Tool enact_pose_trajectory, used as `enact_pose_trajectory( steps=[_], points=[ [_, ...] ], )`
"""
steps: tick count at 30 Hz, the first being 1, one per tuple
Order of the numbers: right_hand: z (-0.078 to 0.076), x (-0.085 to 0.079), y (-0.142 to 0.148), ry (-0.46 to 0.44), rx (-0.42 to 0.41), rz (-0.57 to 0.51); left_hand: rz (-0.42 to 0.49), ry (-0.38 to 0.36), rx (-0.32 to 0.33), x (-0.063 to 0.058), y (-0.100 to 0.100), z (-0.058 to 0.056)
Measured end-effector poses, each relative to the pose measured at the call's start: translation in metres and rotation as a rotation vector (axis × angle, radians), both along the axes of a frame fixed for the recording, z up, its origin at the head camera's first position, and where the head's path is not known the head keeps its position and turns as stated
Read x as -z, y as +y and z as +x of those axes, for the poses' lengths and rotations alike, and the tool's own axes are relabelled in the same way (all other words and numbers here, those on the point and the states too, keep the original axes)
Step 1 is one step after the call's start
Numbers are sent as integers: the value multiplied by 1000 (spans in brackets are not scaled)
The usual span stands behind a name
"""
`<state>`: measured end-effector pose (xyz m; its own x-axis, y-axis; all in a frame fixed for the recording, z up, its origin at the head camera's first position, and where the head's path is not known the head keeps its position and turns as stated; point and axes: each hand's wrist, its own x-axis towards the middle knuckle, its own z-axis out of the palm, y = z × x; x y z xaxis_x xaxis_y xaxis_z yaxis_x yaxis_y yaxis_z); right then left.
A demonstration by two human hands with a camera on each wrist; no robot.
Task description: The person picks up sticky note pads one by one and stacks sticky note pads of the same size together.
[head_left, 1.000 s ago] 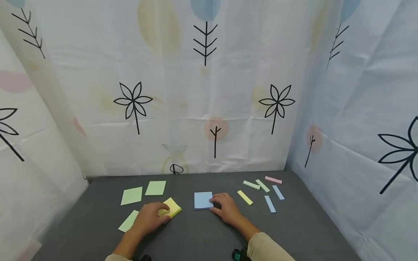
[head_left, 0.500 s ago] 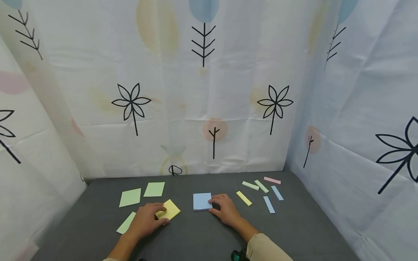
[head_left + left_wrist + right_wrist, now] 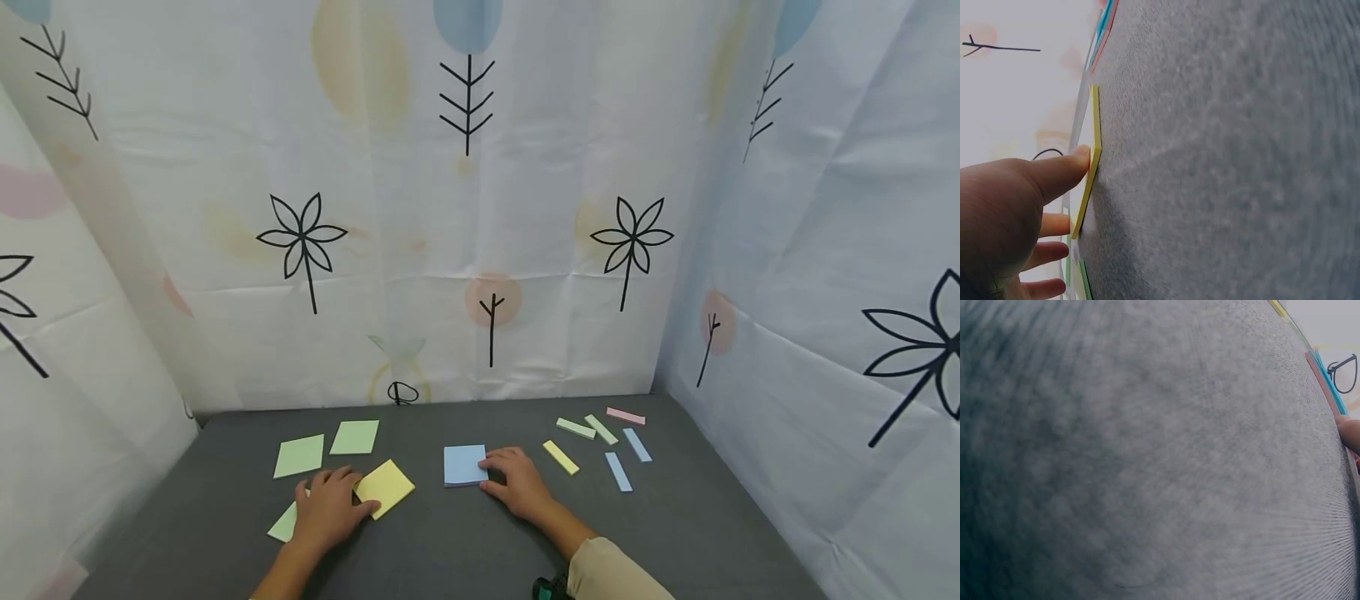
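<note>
A yellow sticky-note pad [image 3: 386, 488] lies turned at an angle on the dark grey table. My left hand [image 3: 327, 510] is at its left corner, the thumb [image 3: 1063, 170] touching the pad's edge and the other fingers loosely spread. This hand partly covers a green square note [image 3: 285, 523]. Right of the yellow pad sits a square stack with a blue pad [image 3: 463, 465] on top. A pink layer [image 3: 1322, 381] shows under the blue in the right wrist view. My right hand [image 3: 521, 485] rests at the stack's right edge, fingertips and thumb touching it.
Two more green square notes, one at left [image 3: 299, 457] and one behind [image 3: 355, 437], lie on the table. To the right are several narrow strips: yellow [image 3: 561, 457], green [image 3: 576, 429], pink [image 3: 626, 416] and blue [image 3: 618, 472]. Patterned white curtains [image 3: 405, 208] surround the table.
My left hand has drawn back leftward off the yellow pad, uncovering more of it and covering more of the near green note. The right hand stays at the blue stack.
</note>
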<state>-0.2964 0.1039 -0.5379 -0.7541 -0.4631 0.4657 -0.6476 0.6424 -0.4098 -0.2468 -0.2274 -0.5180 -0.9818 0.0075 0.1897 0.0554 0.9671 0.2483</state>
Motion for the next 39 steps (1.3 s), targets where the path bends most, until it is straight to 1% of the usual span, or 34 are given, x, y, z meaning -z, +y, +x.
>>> enact_pose_trajectory(
  steps=[7, 17, 21, 24, 28, 34, 36, 39],
  points=[
    [-1, 2, 0, 25, -8, -2, 101, 8, -48, 0, 3, 0],
    [0, 2, 0, 38, -9, -4, 211, 73, -91, 2, 12, 0],
    [0, 2, 0, 37, -2, 0, 262, 138, -68, -1, 18, 0],
    [0, 2, 1, 24, 1, 4, 315, 158, -40, 0, 21, -1],
    [-1, 3, 2, 20, -6, 10, 405, 142, -13, 2, 23, -3],
    [-3, 4, 1, 33, -10, 12, 532, 139, 17, 4, 25, -11],
    [-2, 4, 1, 35, -11, 10, 582, 138, 13, 4, 25, -15],
    [-2, 3, 1, 31, -6, 11, 654, 125, -21, 3, 26, -20]
  ],
)
